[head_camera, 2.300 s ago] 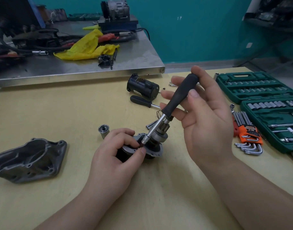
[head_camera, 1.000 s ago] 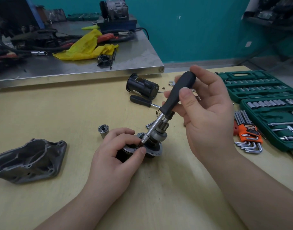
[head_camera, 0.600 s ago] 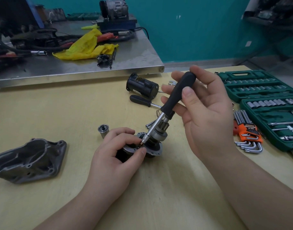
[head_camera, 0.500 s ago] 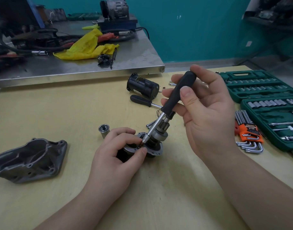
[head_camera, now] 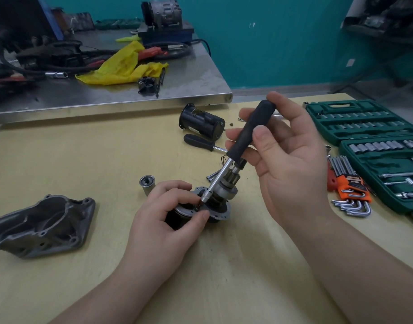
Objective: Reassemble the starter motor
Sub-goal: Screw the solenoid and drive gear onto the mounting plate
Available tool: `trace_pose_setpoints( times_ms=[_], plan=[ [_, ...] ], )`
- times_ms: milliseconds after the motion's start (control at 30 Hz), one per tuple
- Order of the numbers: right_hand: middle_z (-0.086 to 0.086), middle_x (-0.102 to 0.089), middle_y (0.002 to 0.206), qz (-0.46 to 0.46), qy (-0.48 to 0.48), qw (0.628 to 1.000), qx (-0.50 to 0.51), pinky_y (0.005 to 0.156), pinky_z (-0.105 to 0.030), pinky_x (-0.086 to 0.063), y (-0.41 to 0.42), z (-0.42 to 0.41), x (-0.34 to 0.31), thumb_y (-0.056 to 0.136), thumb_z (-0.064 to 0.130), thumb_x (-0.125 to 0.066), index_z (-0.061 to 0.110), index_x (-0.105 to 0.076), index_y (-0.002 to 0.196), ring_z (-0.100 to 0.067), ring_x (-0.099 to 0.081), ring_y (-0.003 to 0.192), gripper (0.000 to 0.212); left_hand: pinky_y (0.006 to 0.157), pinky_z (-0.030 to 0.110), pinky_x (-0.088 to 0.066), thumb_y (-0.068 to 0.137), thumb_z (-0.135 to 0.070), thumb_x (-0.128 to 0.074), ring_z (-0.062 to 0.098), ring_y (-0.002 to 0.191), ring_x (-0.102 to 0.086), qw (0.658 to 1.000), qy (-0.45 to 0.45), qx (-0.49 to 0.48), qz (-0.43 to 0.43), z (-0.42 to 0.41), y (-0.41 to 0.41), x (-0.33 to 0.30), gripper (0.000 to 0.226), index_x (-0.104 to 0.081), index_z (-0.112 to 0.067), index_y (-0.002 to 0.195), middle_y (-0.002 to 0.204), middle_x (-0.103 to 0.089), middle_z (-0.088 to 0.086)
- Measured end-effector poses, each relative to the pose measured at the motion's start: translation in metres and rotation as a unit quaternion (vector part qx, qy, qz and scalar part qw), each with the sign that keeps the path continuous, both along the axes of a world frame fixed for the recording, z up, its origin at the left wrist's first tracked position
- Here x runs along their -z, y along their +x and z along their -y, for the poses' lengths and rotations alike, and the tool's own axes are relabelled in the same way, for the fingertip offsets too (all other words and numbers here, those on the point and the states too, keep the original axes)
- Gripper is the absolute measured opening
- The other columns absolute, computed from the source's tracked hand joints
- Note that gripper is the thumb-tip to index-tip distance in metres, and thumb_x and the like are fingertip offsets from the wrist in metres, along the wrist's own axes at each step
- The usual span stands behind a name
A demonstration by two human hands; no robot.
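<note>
The starter's gear-and-flange assembly [head_camera: 220,195] stands upright on the wooden table [head_camera: 107,160]. My left hand [head_camera: 163,220] grips its dark lower body and flange from the left. My right hand [head_camera: 287,164] pinches the black handle of a socket driver [head_camera: 250,132] between thumb and fingers. The driver slants down to the left, and its small socket tip [head_camera: 205,197] sits on the flange beside my left fingertips. The black motor housing [head_camera: 202,123] lies on its side farther back. A grey cast nose housing [head_camera: 41,225] lies at the left.
A loose socket [head_camera: 147,183] stands left of the assembly, bolts [head_camera: 212,177] lie behind it, and a black-handled screwdriver [head_camera: 198,142] lies near the motor housing. An open green socket case [head_camera: 374,146] and orange hex key set [head_camera: 348,190] fill the right. A cluttered steel bench [head_camera: 107,90] is behind.
My right fingers have shifted round the driver handle, turning it in place, and the handle has tilted slightly. My left hand and the assembly have stayed put.
</note>
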State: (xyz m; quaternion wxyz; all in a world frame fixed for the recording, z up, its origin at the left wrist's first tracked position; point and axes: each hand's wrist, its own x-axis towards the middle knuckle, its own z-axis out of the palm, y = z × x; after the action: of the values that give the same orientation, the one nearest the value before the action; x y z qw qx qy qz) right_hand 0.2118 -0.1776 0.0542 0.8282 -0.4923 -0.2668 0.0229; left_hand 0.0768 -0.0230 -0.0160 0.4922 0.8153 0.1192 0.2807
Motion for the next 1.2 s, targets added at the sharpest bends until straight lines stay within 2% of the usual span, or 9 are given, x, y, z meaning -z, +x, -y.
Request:
trace_pose_setpoints(
  times_ms=[200, 300, 367, 433, 633, 767, 867, 1000, 1200],
  plan=[
    [0.003, -0.067, 0.088, -0.008, -0.008, 0.998, 0.069, 0.072, -0.032, -0.059, 0.0015, -0.0054, 0.0009, 0.094, 0.006, -0.074, 0.02, -0.059, 0.126, -0.023, -0.069, 0.084, 0.039, 0.088, 0.005, -0.043, 0.067, -0.058, -0.081, 0.003, 0.118, -0.066, 1.0, 0.007, -0.006, -0.004, -0.0012, 0.0007, -0.0014, 0.029, -0.072, -0.044, 0.091, 0.122, -0.066, -0.024],
    [-0.003, -0.073, 0.104, -0.024, 0.007, 0.999, 0.036, 0.081, -0.04, -0.062, 0.0027, -0.0043, 0.0035, 0.102, 0.01, -0.062, 0.016, -0.058, 0.135, -0.022, -0.074, 0.099, 0.034, 0.087, 0.003, -0.042, 0.067, -0.046, -0.089, 0.003, 0.12, -0.065, 1.0, 0.011, -0.009, -0.011, -0.0017, 0.0011, -0.0004, 0.03, -0.072, -0.042, 0.092, 0.122, -0.066, -0.025],
    [-0.018, -0.069, 0.127, -0.035, 0.022, 0.999, 0.001, 0.085, -0.046, -0.062, 0.0025, -0.0025, 0.0037, 0.104, 0.006, -0.052, 0.012, -0.054, 0.143, -0.034, -0.073, 0.112, 0.04, 0.087, 0.003, -0.042, 0.069, -0.039, -0.089, 0.004, 0.12, -0.065, 1.0, 0.012, -0.011, -0.012, -0.0024, 0.0012, 0.0004, 0.028, -0.072, -0.041, 0.091, 0.122, -0.066, -0.024],
    [-0.022, -0.066, 0.132, -0.014, 0.01, 1.0, -0.011, 0.087, -0.046, -0.062, 0.0015, -0.0017, 0.0027, 0.103, 0.002, -0.049, 0.014, -0.051, 0.146, -0.039, -0.073, 0.111, 0.045, 0.087, 0.003, -0.042, 0.07, -0.039, -0.089, 0.003, 0.12, -0.065, 1.0, 0.017, -0.011, -0.014, -0.0021, 0.0006, 0.0002, 0.027, -0.072, -0.041, 0.091, 0.122, -0.066, -0.023],
    [0.005, -0.071, 0.097, 0.034, -0.03, 0.998, 0.048, 0.085, -0.051, -0.064, -0.0019, -0.0027, -0.0005, 0.096, 0.004, -0.067, 0.023, -0.059, 0.13, -0.033, -0.074, 0.092, 0.04, 0.087, 0.004, -0.042, 0.07, -0.05, -0.086, 0.004, 0.119, -0.065, 1.0, 0.026, -0.005, -0.009, -0.0006, -0.0006, -0.0015, 0.028, -0.071, -0.042, 0.092, 0.122, -0.066, -0.024],
    [-0.009, -0.069, 0.086, 0.017, -0.057, 0.989, 0.137, 0.079, -0.055, -0.065, 0.0027, -0.003, 0.0015, 0.091, 0.01, -0.081, 0.025, -0.064, 0.124, -0.028, -0.075, 0.086, 0.04, 0.088, 0.002, -0.041, 0.071, -0.037, -0.089, 0.002, 0.119, -0.065, 0.999, 0.03, -0.015, -0.007, -0.0014, 0.0003, -0.0004, 0.028, -0.07, -0.044, 0.091, 0.12, -0.066, -0.024],
    [-0.005, -0.073, 0.098, -0.019, -0.032, 0.995, 0.096, 0.078, -0.045, -0.066, 0.0052, -0.0024, 0.0031, 0.097, 0.01, -0.073, 0.019, -0.063, 0.129, -0.027, -0.078, 0.096, 0.035, 0.088, 0.002, -0.041, 0.07, -0.037, -0.088, 0.0, 0.119, -0.064, 1.0, 0.022, -0.017, -0.005, -0.002, 0.0005, -0.0006, 0.028, -0.07, -0.043, 0.091, 0.12, -0.066, -0.025],
    [-0.019, -0.069, 0.128, -0.029, -0.002, 0.999, 0.018, 0.082, -0.047, -0.064, 0.0049, -0.0012, 0.0027, 0.099, 0.006, -0.058, 0.016, -0.056, 0.136, -0.036, -0.076, 0.108, 0.038, 0.087, 0.001, -0.04, 0.07, -0.038, -0.089, 0.001, 0.119, -0.065, 1.0, 0.019, -0.014, -0.008, -0.0014, 0.0002, -0.0015, 0.027, -0.07, -0.043, 0.089, 0.121, -0.067, -0.023],
    [0.003, -0.072, 0.089, -0.006, -0.052, 0.992, 0.111, 0.073, -0.052, -0.066, 0.0041, -0.0018, 0.0008, 0.092, 0.01, -0.079, 0.026, -0.063, 0.117, -0.025, -0.077, 0.084, 0.034, 0.086, 0.002, -0.041, 0.07, -0.038, -0.088, -0.001, 0.118, -0.064, 0.999, 0.028, -0.016, -0.011, -0.0002, -0.0003, -0.0026, 0.028, -0.07, -0.04, 0.091, 0.121, -0.066, -0.026]
  ],
)
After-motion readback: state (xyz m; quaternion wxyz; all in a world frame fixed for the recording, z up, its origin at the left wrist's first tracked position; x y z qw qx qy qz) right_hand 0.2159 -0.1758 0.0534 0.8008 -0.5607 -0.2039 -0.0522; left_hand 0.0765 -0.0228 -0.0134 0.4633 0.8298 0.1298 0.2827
